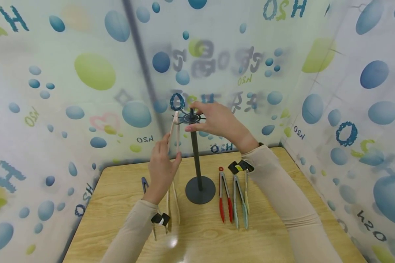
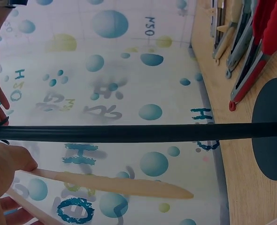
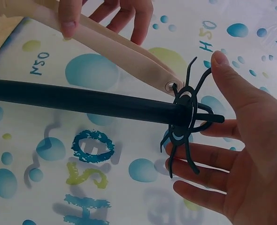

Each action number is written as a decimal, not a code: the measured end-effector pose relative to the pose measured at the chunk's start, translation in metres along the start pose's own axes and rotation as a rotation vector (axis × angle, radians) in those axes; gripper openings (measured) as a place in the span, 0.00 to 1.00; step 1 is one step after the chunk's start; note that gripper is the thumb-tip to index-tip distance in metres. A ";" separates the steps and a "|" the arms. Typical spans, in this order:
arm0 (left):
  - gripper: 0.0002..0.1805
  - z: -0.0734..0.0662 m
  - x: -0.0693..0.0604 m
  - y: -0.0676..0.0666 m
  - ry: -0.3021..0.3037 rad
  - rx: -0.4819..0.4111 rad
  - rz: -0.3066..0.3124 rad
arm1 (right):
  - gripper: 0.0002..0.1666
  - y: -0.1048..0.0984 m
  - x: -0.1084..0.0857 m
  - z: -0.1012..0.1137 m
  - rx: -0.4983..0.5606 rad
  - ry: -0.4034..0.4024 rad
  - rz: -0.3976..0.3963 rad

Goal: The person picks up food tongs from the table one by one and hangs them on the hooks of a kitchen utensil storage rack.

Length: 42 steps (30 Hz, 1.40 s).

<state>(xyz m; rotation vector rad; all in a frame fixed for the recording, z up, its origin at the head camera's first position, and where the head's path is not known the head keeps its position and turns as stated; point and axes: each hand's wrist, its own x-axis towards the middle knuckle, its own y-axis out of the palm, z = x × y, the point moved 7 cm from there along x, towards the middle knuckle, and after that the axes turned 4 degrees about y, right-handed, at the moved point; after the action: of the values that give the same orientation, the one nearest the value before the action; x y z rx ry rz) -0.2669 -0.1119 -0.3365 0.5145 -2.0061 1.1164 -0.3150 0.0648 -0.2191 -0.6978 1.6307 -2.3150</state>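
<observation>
Loosely grasps hooked top (image 1: 191,117) of black stand (image 1: 195,157) with right hand (image 1: 219,119), from three o'clock; grips beige tongs (image 3: 122,56) in left hand (image 1: 162,166), toward seven o'clock.

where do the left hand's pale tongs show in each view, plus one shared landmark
Head: just left of centre, pale tongs run from the left hand up to the dark stand.
Left wrist: pale tongs at lower left, below the stand's pole.
Right wrist: pale tongs slant from upper left to the stand's hooked top, right of centre.
Shared landmark: the dark stand, upright in head, sideways in both wrist views.
</observation>
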 end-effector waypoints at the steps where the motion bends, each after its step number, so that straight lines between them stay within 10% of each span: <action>1: 0.42 0.000 0.000 0.001 -0.002 -0.003 0.000 | 0.49 0.000 0.000 0.000 0.000 0.000 0.000; 42: 0.37 0.009 0.011 0.041 -0.082 -0.072 0.012 | 0.47 0.002 -0.002 0.000 0.022 -0.065 -0.050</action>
<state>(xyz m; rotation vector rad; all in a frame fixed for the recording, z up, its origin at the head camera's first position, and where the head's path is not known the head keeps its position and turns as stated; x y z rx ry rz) -0.3040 -0.0973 -0.3527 0.5198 -2.1148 1.0410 -0.3134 0.0648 -0.2215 -0.8094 1.5745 -2.3158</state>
